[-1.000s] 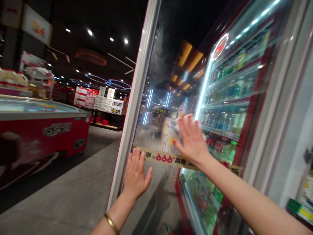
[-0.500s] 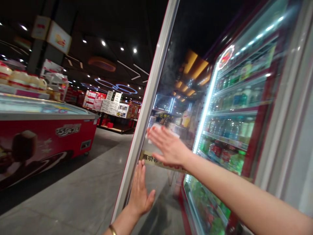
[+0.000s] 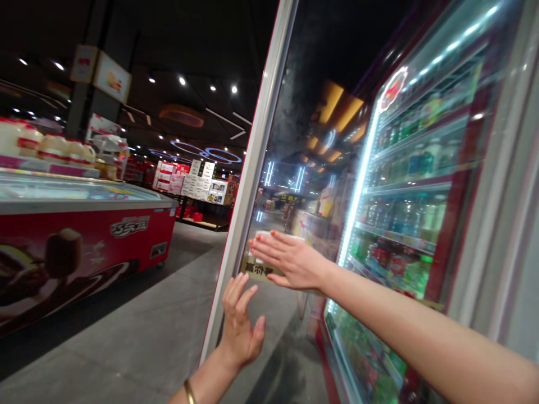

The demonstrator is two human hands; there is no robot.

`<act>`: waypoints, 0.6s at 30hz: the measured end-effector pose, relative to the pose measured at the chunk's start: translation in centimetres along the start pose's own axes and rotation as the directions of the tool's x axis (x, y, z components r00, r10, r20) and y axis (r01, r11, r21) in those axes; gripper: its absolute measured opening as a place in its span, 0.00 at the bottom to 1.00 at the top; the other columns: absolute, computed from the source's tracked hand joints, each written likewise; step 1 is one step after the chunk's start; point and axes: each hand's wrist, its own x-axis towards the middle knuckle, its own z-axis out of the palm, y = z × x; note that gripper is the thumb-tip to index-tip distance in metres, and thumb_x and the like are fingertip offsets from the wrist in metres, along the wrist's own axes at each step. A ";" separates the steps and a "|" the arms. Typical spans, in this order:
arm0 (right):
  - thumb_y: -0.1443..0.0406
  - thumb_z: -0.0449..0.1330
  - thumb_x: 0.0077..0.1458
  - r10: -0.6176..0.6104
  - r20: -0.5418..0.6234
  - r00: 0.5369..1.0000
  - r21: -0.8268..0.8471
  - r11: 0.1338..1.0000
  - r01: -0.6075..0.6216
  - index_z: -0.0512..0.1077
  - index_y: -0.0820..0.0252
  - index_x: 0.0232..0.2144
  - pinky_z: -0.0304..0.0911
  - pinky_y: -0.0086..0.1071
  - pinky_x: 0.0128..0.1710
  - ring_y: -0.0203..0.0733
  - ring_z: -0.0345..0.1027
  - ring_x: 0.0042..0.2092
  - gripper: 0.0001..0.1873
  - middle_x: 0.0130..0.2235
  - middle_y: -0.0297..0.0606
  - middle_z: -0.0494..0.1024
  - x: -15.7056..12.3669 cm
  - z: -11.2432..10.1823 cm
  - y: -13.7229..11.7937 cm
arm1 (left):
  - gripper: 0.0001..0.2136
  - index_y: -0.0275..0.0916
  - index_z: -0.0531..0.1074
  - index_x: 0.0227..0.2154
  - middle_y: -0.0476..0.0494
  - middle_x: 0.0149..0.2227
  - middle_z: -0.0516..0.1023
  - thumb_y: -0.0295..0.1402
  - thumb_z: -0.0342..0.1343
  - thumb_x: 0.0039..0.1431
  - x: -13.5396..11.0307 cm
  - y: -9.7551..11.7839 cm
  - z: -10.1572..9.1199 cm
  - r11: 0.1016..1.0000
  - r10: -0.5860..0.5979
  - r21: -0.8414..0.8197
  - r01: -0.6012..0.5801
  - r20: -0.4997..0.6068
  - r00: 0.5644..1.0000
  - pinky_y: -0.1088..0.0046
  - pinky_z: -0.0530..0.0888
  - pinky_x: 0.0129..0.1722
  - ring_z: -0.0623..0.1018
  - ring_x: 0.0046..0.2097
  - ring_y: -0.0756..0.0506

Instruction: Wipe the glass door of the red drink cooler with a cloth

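Pointing leftward, the right hand (image 3: pixel 292 261) lies flat over a white cloth (image 3: pixel 263 232).

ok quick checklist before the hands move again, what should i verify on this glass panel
1. White wipe under the right hand: ok, its pale edge shows past the fingers.
2. Right hand laid flat: ok, fingers are extended and together.
3. Left hand braced on the frame: cannot tell; its fingers are bent close to the frame, contact unclear.
4. Printed strip fully uncovered: not ok, the right hand hides part of it.
5. Glass panel free of haze: cannot tell; a cloudy patch shows higher up, possibly a reflection.
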 end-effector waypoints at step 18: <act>0.44 0.30 0.75 0.824 -0.531 0.197 -0.068 0.190 -0.979 0.37 0.68 0.80 0.42 0.71 0.77 0.63 0.35 0.82 0.45 0.80 0.64 0.45 -18.1 -7.4 7.1 | 0.38 0.41 0.46 0.80 0.36 0.80 0.52 0.38 0.54 0.73 7.8 -0.2 6.1 0.978 0.098 0.172 -0.120 0.128 0.987 0.52 0.44 0.82 0.48 0.82 0.41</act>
